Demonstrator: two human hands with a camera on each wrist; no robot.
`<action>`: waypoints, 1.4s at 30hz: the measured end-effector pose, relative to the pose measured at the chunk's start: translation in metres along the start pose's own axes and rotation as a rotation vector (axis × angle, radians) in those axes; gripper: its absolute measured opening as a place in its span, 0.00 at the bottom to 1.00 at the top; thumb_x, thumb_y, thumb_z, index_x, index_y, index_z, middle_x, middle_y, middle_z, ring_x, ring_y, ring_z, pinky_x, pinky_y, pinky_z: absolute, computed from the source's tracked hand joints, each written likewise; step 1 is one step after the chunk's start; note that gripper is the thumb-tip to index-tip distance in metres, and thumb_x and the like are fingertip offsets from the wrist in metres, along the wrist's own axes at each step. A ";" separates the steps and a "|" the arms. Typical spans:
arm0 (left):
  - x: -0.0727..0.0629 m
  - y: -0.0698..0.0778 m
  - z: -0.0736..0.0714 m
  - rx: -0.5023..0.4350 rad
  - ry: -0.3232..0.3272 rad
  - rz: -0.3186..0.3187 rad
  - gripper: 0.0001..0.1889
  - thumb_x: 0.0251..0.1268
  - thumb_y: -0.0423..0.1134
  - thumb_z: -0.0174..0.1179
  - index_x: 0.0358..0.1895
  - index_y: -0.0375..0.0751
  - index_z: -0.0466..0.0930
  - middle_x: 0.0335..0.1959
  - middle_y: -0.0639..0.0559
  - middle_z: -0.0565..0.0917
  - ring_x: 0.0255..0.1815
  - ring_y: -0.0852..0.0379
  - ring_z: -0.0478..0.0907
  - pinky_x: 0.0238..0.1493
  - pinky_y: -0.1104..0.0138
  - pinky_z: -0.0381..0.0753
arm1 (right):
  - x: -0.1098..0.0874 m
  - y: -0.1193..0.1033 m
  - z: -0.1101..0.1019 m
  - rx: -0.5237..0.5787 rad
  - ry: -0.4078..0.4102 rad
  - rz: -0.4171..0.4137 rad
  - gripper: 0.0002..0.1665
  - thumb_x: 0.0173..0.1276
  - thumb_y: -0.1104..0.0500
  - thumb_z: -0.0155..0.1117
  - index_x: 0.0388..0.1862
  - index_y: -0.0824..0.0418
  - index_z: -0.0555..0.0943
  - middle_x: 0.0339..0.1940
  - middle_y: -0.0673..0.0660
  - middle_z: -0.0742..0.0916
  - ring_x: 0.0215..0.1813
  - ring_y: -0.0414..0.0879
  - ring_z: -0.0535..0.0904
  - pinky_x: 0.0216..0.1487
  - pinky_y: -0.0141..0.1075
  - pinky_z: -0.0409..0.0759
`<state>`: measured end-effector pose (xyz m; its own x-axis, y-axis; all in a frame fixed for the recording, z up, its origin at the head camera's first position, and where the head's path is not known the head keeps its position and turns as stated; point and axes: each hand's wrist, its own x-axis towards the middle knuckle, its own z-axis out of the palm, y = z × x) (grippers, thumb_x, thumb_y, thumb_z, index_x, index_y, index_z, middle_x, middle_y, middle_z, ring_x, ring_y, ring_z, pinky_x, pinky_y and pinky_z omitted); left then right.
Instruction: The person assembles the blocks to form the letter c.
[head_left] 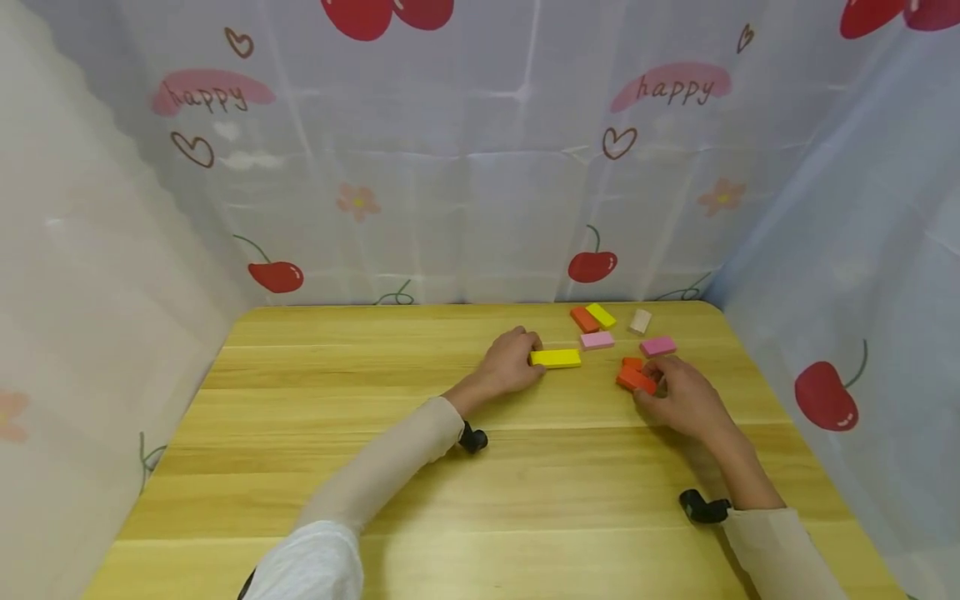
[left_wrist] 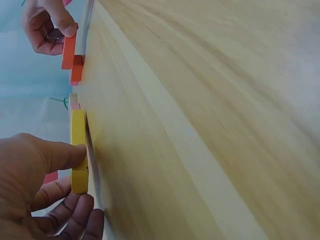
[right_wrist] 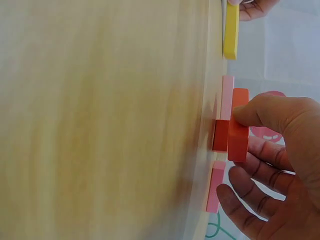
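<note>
- Head: left hand (head_left: pixel 510 360) grips the left end of a yellow rectangular block (head_left: pixel 556 358) near the tabletop (head_left: pixel 525 475).
- Head: right hand (head_left: pixel 684 396) holds an orange block (head_left: pixel 636 380), partly hiding a second orange block (head_left: pixel 632 363); pink block (head_left: pixel 658 347) just behind.
- Left wrist: thumb and fingers pinch the yellow rectangular block; lower fingers loosely bent.
- Right wrist: thumb and fingers pinch the orange block, remaining fingers half-curled; contact between orange blocks: cannot tell.

Yellow block (head_left: pixel 557 359), cherry-patterned curtain (head_left: pixel 465 125)
</note>
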<state>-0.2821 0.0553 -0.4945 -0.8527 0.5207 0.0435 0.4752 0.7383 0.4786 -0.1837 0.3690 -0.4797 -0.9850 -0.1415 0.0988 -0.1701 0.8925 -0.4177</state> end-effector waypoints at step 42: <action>-0.088 -0.077 -0.055 -0.095 0.133 -0.150 0.18 0.70 0.47 0.73 0.56 0.41 0.86 0.46 0.48 0.84 0.43 0.54 0.78 0.51 0.58 0.82 | 0.048 -0.054 0.030 0.125 -0.058 -0.107 0.21 0.71 0.58 0.76 0.57 0.67 0.82 0.49 0.62 0.86 0.47 0.52 0.82 0.51 0.46 0.82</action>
<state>-0.2551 -0.0710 -0.4868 -0.9366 0.3417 0.0780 0.3233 0.7564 0.5685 -0.2227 0.3014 -0.4799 -0.9606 -0.2601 0.0980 -0.2724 0.8116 -0.5168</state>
